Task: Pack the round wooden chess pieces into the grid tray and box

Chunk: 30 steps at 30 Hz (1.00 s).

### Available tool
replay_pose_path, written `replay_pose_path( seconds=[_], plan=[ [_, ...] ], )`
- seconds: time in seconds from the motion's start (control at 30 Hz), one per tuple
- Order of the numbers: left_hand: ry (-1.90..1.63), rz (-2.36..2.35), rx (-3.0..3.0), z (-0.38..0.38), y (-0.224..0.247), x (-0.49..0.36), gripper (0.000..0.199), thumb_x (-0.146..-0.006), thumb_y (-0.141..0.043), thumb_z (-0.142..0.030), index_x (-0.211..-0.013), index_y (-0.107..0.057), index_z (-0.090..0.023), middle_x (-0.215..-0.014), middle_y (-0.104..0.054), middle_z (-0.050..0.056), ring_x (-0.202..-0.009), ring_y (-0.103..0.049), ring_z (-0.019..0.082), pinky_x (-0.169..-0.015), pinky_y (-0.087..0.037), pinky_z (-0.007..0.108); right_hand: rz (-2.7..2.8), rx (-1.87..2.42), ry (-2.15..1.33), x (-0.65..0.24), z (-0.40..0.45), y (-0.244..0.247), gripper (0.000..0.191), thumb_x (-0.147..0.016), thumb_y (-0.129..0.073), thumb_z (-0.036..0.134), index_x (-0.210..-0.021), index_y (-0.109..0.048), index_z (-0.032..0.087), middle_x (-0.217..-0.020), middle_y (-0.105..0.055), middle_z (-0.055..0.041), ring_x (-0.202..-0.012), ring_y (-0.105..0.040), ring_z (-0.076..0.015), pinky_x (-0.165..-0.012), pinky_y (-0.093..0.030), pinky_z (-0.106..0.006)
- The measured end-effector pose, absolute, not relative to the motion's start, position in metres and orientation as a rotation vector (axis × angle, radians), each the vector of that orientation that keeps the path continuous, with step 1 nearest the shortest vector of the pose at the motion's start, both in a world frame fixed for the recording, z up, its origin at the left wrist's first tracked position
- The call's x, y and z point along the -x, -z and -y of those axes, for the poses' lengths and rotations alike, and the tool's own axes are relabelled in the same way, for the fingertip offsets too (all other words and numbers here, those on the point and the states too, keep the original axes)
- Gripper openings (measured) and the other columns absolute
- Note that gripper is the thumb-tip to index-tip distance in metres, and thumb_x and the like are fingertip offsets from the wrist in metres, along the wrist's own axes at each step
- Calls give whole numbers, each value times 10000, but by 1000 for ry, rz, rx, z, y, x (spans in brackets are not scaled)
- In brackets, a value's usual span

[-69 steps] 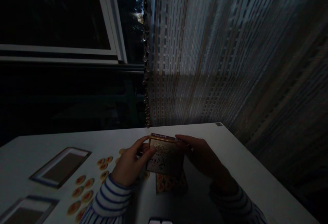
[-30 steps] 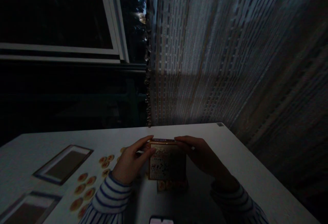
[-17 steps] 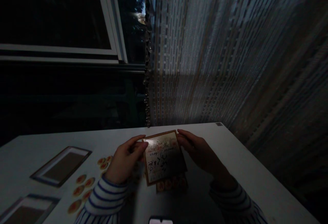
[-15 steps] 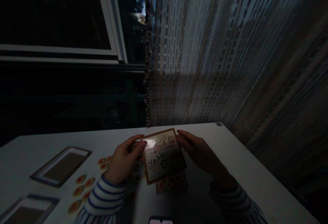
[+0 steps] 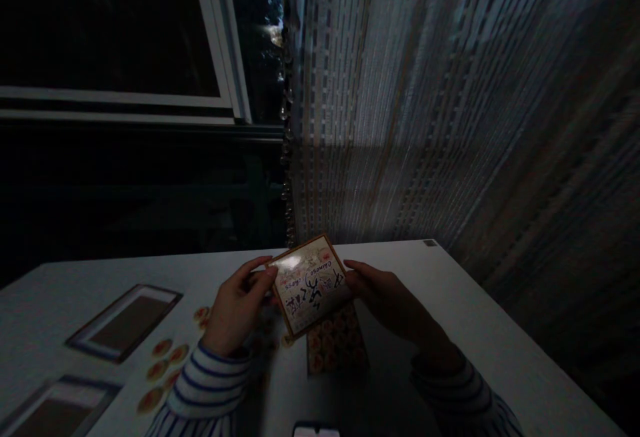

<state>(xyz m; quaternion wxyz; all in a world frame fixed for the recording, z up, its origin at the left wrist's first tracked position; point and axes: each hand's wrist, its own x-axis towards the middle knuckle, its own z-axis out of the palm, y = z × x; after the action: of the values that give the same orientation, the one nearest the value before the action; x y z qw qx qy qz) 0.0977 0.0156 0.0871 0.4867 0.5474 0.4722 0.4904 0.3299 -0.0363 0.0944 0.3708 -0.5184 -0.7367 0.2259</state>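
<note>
A box lid [image 5: 310,284] printed "Chinese chess" with dark brush-style characters is held tilted over the table, its top glossy. My left hand [image 5: 240,304] pinches its left corner, thumb on the top face. At the right edge my right hand [image 5: 383,294] grips it, the fingertips partly hidden. Below the lid sits an open box [image 5: 337,347] with rows of round Chinese chess pieces, its far end covered by the lid. More loose round pieces [image 5: 157,370] lie left of my left hand, some hidden behind it.
Two flat, dark-framed trays or lids [image 5: 125,322] lie on the left of the white table [image 5: 410,264]. A phone [image 5: 316,430] shows at the bottom edge. Behind the table hang a string curtain [image 5: 370,124] and a window [image 5: 220,37]. The room is dim.
The lid has been lifted and tilted away from me, uncovering more rows of pieces in the box below. Both hands keep their hold on it.
</note>
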Motion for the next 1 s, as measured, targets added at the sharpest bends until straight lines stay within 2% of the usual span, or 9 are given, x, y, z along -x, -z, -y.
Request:
replay_pose_path(
  seconds=[0.2, 0.5, 0.67, 1.0],
  plan=[
    [-1267, -1095, -1367, -18, -85, -98, 419, -681, -596, -389, -1025, -517, -164, -823, -652, 30, -784, -617, 171, -696, -518, 291, 1950, 1281, -606, -326, 39, -99, 323, -860, -372, 336, -1156, -455, 235, -1004, -618, -28, -860, -582, -155, -712, -463, -279],
    [-1241, -1094, -1423, -19, -81, -95, 435, -699, -568, -409, -1046, -494, -157, -879, -647, 54, -800, -616, 181, -727, -509, 317, 1931, 1297, -566, -326, 38, -98, 301, -846, -407, 324, -1121, -491, 233, -988, -627, -30, -842, -587, -155, -689, -461, -272],
    [-1161, -1177, -1595, -22, -77, -92, 421, -694, -552, -437, -993, -541, -140, -956, -630, 75, -885, -589, 202, -777, -482, 324, 1944, 1302, -476, -327, 38, -100, 294, -843, -406, 318, -1103, -516, 236, -976, -626, -26, -805, -583, -146, -696, -455, -277],
    [-1152, -1416, -1819, -18, -77, -92, 439, -698, -532, -451, -1051, -534, -190, -1030, -595, 87, -934, -564, 234, -783, -469, 374, 2046, 1351, -294, -329, 37, -97, 271, -831, -430, 249, -1084, -528, 236, -956, -627, -24, -821, -569, -149, -700, -442, -275]
  ],
)
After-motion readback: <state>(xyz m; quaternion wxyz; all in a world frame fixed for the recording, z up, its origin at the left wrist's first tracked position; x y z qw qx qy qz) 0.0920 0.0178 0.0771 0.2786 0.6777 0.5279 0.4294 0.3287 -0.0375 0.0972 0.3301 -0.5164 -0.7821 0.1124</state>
